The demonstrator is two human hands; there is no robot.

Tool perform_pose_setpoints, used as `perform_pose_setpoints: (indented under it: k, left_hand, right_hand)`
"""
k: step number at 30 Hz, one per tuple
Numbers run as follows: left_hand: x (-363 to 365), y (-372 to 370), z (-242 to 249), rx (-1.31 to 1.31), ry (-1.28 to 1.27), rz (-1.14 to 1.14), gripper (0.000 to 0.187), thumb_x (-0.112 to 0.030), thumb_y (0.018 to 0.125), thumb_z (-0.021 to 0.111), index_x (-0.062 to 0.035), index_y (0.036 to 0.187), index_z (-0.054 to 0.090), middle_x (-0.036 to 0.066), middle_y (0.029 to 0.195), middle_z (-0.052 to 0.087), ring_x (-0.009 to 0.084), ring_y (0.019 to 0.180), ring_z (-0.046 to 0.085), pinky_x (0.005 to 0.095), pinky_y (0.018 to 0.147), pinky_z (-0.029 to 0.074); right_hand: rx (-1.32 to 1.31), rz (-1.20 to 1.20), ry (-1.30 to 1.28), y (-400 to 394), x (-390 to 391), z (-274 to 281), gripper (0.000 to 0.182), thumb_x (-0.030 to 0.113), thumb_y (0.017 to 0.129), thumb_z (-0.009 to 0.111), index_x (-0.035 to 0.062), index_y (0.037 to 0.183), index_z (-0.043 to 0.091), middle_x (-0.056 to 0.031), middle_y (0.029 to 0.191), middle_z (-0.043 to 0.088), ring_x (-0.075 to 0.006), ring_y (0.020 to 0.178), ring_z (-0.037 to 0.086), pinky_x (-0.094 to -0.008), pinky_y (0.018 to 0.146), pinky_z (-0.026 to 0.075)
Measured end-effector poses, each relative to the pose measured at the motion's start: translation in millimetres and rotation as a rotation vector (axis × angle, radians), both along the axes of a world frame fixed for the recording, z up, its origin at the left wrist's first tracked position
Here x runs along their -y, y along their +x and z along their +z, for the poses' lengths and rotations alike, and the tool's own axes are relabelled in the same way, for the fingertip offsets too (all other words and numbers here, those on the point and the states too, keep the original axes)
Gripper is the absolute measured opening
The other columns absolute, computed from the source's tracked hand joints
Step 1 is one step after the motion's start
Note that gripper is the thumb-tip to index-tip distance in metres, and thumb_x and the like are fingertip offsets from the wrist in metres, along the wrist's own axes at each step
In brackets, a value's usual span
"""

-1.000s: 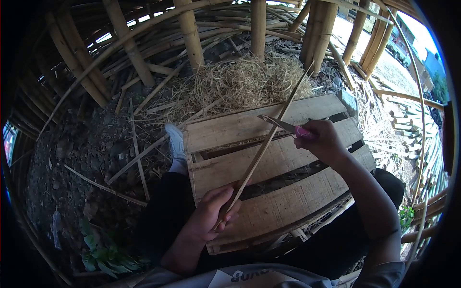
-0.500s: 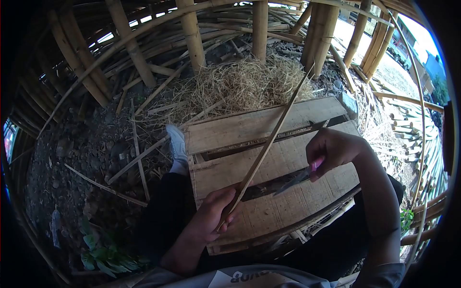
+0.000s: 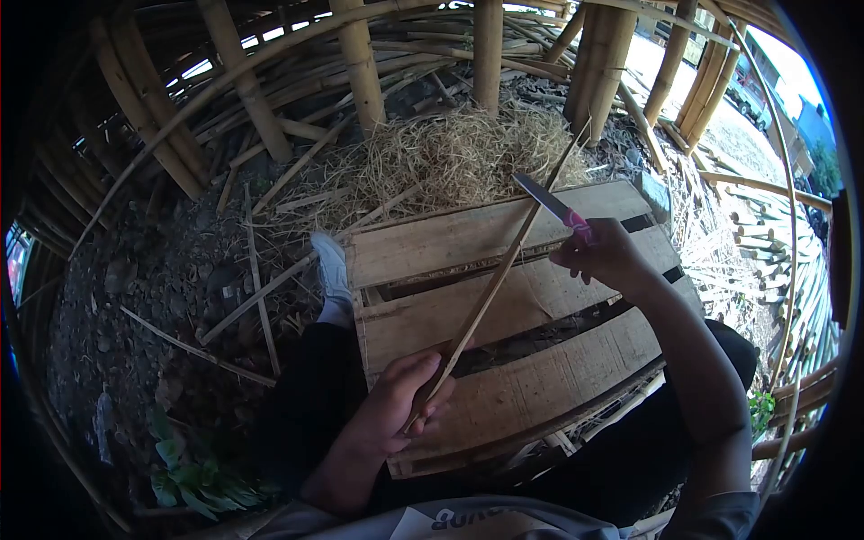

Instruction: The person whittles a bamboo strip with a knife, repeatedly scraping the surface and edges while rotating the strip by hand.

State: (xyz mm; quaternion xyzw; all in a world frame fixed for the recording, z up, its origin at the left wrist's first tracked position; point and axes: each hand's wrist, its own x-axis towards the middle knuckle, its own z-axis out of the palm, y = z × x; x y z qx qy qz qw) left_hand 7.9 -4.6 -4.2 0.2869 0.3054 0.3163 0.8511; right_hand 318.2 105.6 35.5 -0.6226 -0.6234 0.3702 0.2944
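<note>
My left hand (image 3: 401, 399) is closed around the lower end of a long thin bamboo strip (image 3: 498, 281), which slants up and to the right above a slatted wooden table (image 3: 576, 286). In my right hand (image 3: 605, 255) is a knife (image 3: 551, 200) with a pink handle. Its blade points up and left and crosses the upper part of the strip; whether blade and strip touch, I cannot tell.
Behind the table lies a heap of pale shavings (image 3: 450, 157) among upright bamboo posts (image 3: 360, 76). Loose strips (image 3: 256, 279) lie on the ground at left, near a white shoe (image 3: 331, 268). Cut bamboo poles (image 3: 778, 256) are piled at right.
My right hand has turned the knife, so the blade has swung from pointing down-left above the table to pointing up-left at the strip. My left hand and the strip have hardly moved.
</note>
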Motion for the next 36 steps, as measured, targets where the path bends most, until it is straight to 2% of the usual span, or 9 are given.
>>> perform_pose_setpoints:
  k: [13,18,23,25,26,28,30,32,36]
  left_hand:
    - [0,1,-2,0.046,-0.011,0.0,0.044,-0.027,0.103,0.029,-0.0021,0.138,0.04,0.0,0.057,0.041,0.0039,0.039,0.034,0.0161,0.037,0.03]
    - [0,3,-1,-0.05,-0.034,0.032,0.047,-0.028,0.103,0.03,-0.0019,0.14,0.038,-0.003,0.052,0.037,0.0026,0.035,0.032,0.0149,0.035,0.029]
    - [0,5,-1,-0.044,-0.007,0.028,0.046,-0.028,0.103,0.03,-0.0017,0.14,0.039,-0.003,0.052,0.037,0.0028,0.036,0.031,0.0154,0.035,0.029]
    - [0,5,0,-0.044,0.007,0.028,0.046,-0.028,0.103,0.03,-0.0017,0.14,0.039,-0.003,0.052,0.037,0.0028,0.036,0.031,0.0156,0.035,0.029]
    - [0,5,-1,-0.049,0.019,0.032,0.046,-0.028,0.103,0.03,-0.0017,0.14,0.039,-0.003,0.052,0.037,0.0029,0.036,0.031,0.0158,0.035,0.029]
    - [2,4,-3,-0.055,0.031,0.036,0.046,-0.028,0.103,0.029,-0.0018,0.14,0.039,-0.003,0.051,0.037,0.003,0.036,0.031,0.016,0.035,0.029]
    - [0,2,-8,0.002,0.036,0.013,0.045,-0.029,0.103,0.031,-0.004,0.138,0.043,-0.001,0.058,0.042,0.0044,0.039,0.035,0.0176,0.038,0.032]
    - [0,4,-3,-0.003,0.035,0.017,0.046,-0.029,0.103,0.03,-0.0033,0.14,0.04,-0.002,0.055,0.039,0.0033,0.038,0.034,0.0168,0.037,0.031]
    - [2,2,1,0.052,-0.056,0.007,0.047,-0.03,0.104,0.03,-0.0038,0.142,0.036,-0.003,0.053,0.038,0.0016,0.036,0.032,0.0156,0.036,0.03]
  right_hand:
    - [0.19,-0.043,0.147,-32,-1,-34,0.027,0.015,0.071,0.082,0.0025,0.067,0.058,-0.0068,0.069,0.066,-0.0099,0.059,0.061,-0.025,0.053,0.049]
    - [-0.216,0.291,-0.325,-23,8,24,0.028,0.003,0.075,0.077,0.0013,0.064,0.051,-0.0118,0.072,0.067,-0.0176,0.064,0.068,-0.0278,0.052,0.055]
    - [-0.103,0.62,-0.49,-12,11,42,0.021,0.004,0.078,0.076,-0.0016,0.072,0.056,-0.0156,0.074,0.068,-0.0227,0.07,0.07,-0.0312,0.058,0.06]
    - [-0.316,0.328,-0.212,-16,7,35,0.012,0.001,0.082,0.071,-0.0028,0.08,0.059,-0.0171,0.084,0.069,-0.0251,0.08,0.071,-0.0332,0.073,0.061]
    - [-0.67,0.103,0.013,-23,2,28,0.012,-0.001,0.085,0.066,-0.0056,0.096,0.061,-0.0203,0.104,0.066,-0.0263,0.096,0.068,-0.0356,0.088,0.057]
    - [-0.693,-0.091,0.207,-21,-6,36,0.021,-0.001,0.087,0.065,-0.0062,0.105,0.056,-0.0228,0.122,0.057,-0.0272,0.109,0.062,-0.0368,0.095,0.054]
    - [-0.689,-0.06,0.272,-13,-9,33,0.031,0.009,0.09,0.064,-0.0069,0.113,0.05,-0.0223,0.122,0.056,-0.0269,0.11,0.061,-0.0374,0.094,0.054]
    - [-0.733,-0.308,0.116,-16,-6,36,0.029,0.019,0.095,0.059,-0.0055,0.108,0.053,-0.0187,0.114,0.059,-0.0224,0.101,0.064,-0.0336,0.083,0.057]
    - [-0.644,-0.282,0.015,-5,-4,20,0.035,0.029,0.098,0.053,-0.0022,0.112,0.055,-0.0126,0.101,0.063,-0.0181,0.085,0.064,-0.0285,0.07,0.052]
